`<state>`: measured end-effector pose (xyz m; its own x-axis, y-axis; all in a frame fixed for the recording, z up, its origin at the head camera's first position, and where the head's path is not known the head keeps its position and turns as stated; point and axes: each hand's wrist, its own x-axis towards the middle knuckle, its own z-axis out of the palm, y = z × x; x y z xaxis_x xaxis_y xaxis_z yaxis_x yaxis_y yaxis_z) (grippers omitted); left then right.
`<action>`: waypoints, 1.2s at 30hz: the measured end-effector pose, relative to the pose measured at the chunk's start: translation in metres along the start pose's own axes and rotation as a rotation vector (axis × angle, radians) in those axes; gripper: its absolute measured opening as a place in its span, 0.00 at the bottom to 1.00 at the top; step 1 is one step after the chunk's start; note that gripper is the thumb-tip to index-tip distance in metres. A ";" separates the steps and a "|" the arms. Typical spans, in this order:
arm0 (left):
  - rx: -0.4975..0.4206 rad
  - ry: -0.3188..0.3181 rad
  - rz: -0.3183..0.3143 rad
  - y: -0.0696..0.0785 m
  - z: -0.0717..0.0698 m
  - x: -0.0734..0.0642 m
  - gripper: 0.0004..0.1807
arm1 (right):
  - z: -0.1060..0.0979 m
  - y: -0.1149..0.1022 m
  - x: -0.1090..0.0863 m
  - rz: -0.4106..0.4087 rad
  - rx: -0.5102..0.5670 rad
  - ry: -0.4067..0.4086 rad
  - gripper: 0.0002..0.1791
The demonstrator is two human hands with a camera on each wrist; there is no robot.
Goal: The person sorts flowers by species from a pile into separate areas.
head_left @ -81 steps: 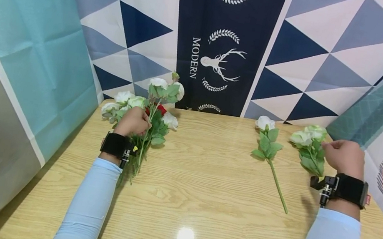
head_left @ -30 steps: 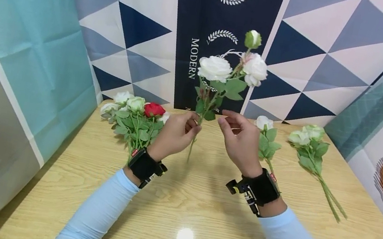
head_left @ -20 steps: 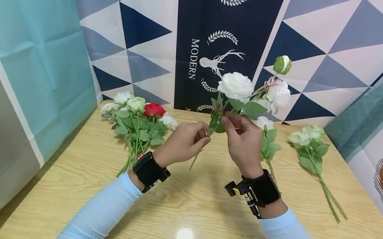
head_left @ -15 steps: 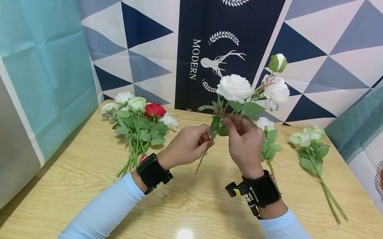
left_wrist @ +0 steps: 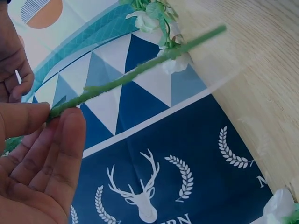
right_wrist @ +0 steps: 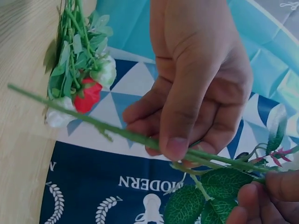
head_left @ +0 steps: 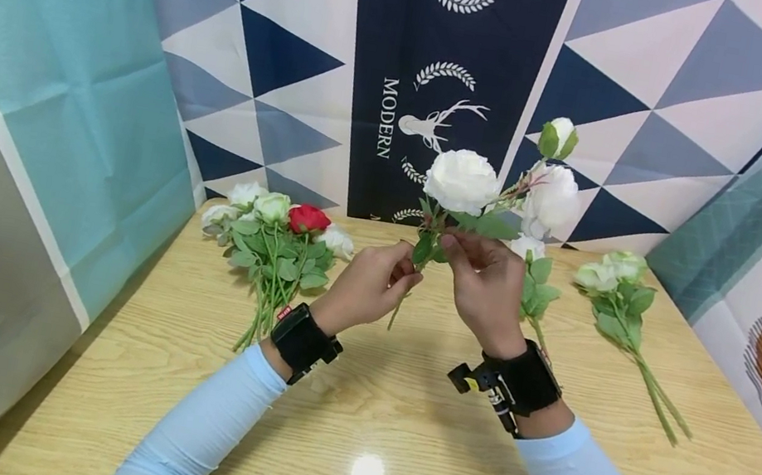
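Note:
A white rose stem (head_left: 462, 181) with two open blooms and a bud is held above the middle of the table, leaning right. My left hand (head_left: 373, 285) pinches its lower stem between thumb and fingers; the stem's free end (left_wrist: 140, 70) juts out past the fingertips in the left wrist view. Higher up, near the leaves (right_wrist: 187, 198), my right hand (head_left: 485, 293) pinches the same stem. In the right wrist view the right fingertips (right_wrist: 282, 184) show at the lower right corner, and the left thumb (right_wrist: 180, 126) presses on the stem.
On the left of the wooden table (head_left: 286, 440) lies a bunch of white and pale green roses with one red rose (head_left: 308, 219). To the right lie a white rose (head_left: 538, 285) and pale green roses (head_left: 624, 278). Patterned cloth (head_left: 288, 71) stands behind.
The left hand has brought the white rose from the left bunch to the middle. The right hand has left the pale green roses and taken hold of this stem, which now leans further right.

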<state>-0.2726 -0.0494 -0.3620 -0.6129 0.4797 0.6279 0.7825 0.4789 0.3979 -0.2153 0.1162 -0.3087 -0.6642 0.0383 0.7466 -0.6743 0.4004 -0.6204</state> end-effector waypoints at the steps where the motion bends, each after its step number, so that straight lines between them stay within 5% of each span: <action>1: 0.003 0.001 -0.003 -0.001 0.000 0.000 0.04 | 0.000 -0.001 0.000 -0.016 -0.001 -0.004 0.07; 10: 0.015 0.024 -0.013 0.000 -0.004 0.001 0.09 | 0.003 0.013 -0.003 -0.167 0.015 -0.001 0.12; 16: 0.030 0.057 0.017 0.000 -0.007 0.001 0.20 | 0.004 0.019 -0.004 -0.379 -0.103 0.000 0.13; 20: 0.014 0.063 0.018 0.001 -0.008 0.000 0.18 | 0.004 0.017 -0.004 -0.435 -0.144 0.003 0.13; 24: -0.011 0.039 0.010 0.005 -0.007 -0.001 0.14 | 0.002 0.019 -0.002 -0.371 -0.069 0.008 0.08; 31: -0.115 -0.013 0.014 0.014 -0.002 -0.001 0.03 | -0.004 0.017 -0.003 -0.127 -0.002 -0.019 0.06; 36: -0.232 -0.023 0.036 0.020 0.003 -0.001 0.04 | -0.008 0.002 0.001 -0.109 0.007 0.030 0.07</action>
<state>-0.2565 -0.0377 -0.3565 -0.5846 0.5111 0.6301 0.8065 0.2811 0.5202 -0.2144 0.1240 -0.3076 -0.5771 0.0222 0.8164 -0.7443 0.3972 -0.5369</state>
